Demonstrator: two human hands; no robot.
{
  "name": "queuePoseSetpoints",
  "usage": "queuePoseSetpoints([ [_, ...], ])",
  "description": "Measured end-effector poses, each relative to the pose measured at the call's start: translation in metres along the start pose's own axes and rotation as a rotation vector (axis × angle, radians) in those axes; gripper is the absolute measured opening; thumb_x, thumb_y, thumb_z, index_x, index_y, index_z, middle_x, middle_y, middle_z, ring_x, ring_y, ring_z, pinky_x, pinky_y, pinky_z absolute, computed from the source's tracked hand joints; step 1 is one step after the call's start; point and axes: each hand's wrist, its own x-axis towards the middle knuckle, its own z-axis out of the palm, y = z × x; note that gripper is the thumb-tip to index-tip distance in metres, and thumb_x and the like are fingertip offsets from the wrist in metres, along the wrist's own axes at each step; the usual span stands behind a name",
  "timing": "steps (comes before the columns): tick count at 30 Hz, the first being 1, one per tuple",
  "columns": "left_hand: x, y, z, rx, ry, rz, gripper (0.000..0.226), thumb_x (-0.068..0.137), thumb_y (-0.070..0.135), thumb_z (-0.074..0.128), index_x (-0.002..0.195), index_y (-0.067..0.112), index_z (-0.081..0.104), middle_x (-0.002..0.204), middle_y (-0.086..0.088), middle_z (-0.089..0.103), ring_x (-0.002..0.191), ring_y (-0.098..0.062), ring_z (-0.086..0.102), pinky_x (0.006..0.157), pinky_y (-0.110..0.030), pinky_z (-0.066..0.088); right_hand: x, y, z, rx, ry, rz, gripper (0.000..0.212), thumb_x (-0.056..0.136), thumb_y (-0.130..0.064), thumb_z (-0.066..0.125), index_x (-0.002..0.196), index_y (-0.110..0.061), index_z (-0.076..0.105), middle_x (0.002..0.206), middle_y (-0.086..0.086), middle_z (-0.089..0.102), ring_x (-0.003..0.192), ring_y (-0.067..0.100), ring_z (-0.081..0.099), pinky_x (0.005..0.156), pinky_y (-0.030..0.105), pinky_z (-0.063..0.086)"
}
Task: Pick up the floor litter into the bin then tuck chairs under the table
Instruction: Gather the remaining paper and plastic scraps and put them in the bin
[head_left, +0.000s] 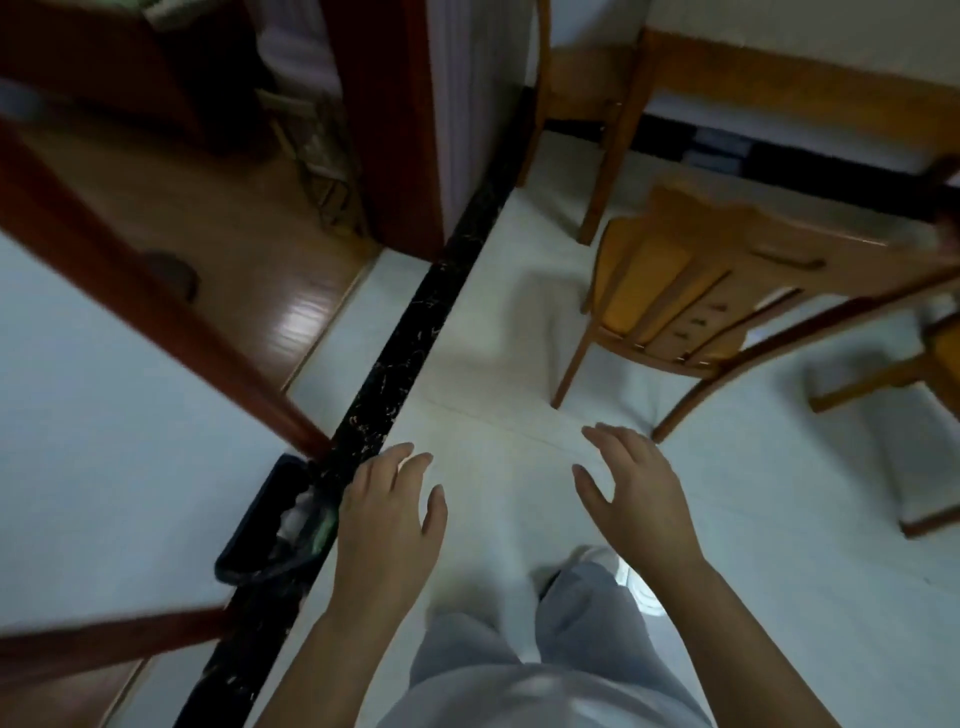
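My left hand (390, 512) and my right hand (636, 493) hover over the white tiled floor with fingers spread, holding nothing. A dark bin (260, 525) with a clear liner and crumpled litter inside stands against the wall, just left of my left hand. A wooden chair (691, 296) with a yellow seat stands ahead and to the right of my right hand, its back toward me. It sits pulled out from the wooden table (779, 88) at the top right. No litter shows on the visible floor.
A black marble skirting strip (415, 332) runs diagonally along the wall base. A red-brown door frame (156, 312) opens to a room with wooden flooring on the left. Part of a second wooden chair (914, 374) shows at the right edge. My grey trousers and white shoe are below.
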Motion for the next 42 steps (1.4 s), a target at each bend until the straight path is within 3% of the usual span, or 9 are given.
queuePoseSetpoints([
  [8,0.050,0.166,0.058,-0.009,-0.124,0.375,0.035,0.082,0.028,0.046,0.101,0.006,0.066,0.106,-0.012,0.065,0.097,-0.031,0.060,0.080,-0.042,0.049,-0.040,0.134,-0.097,-0.044,0.297,0.333,0.036,0.074,-0.012,0.074,0.108,-0.003,0.064,0.105,0.015,0.067,0.097,0.032,0.061,0.084,0.038,0.046],
  [11,0.056,0.247,0.093,-0.019,-0.172,0.489,0.030,0.078,0.022,0.054,0.102,0.007,0.066,0.105,-0.013,0.065,0.095,-0.032,0.061,0.079,-0.044,0.049,-0.063,0.196,-0.138,-0.066,0.365,0.454,0.036,0.077,-0.014,0.071,0.110,-0.004,0.063,0.108,0.015,0.066,0.100,0.032,0.060,0.086,0.039,0.046],
  [20,0.063,0.464,0.185,-0.169,-0.274,0.808,0.030,0.077,0.017,0.054,0.104,0.007,0.065,0.108,-0.012,0.064,0.100,-0.031,0.059,0.080,-0.044,0.048,-0.128,0.346,-0.233,-0.136,0.499,0.685,0.034,0.075,-0.011,0.073,0.107,-0.003,0.064,0.105,0.015,0.066,0.099,0.033,0.060,0.085,0.040,0.047],
  [26,0.085,0.526,0.233,-0.150,-0.351,0.855,0.030,0.082,0.021,0.051,0.103,0.007,0.065,0.109,-0.012,0.064,0.099,-0.031,0.059,0.080,-0.044,0.047,-0.122,0.408,-0.266,-0.153,0.546,0.745,0.032,0.077,-0.012,0.072,0.106,-0.003,0.065,0.105,0.015,0.066,0.099,0.033,0.061,0.085,0.040,0.046],
  [31,0.127,0.567,0.280,-0.117,-0.381,0.904,0.036,0.082,0.027,0.041,0.100,0.007,0.066,0.104,-0.013,0.065,0.094,-0.031,0.061,0.076,-0.042,0.049,-0.081,0.464,-0.280,-0.160,0.509,0.766,0.033,0.079,-0.024,0.059,0.105,-0.005,0.065,0.104,0.012,0.066,0.096,0.030,0.062,0.082,0.038,0.048],
  [42,0.303,0.696,0.365,-0.129,-0.331,0.852,0.028,0.075,0.016,0.070,0.102,0.008,0.067,0.104,-0.013,0.067,0.094,-0.029,0.063,0.076,-0.039,0.051,0.108,0.590,-0.341,-0.211,0.362,0.719,0.031,0.078,-0.020,0.071,0.106,-0.009,0.066,0.103,0.011,0.067,0.089,0.027,0.063,0.075,0.037,0.051],
])
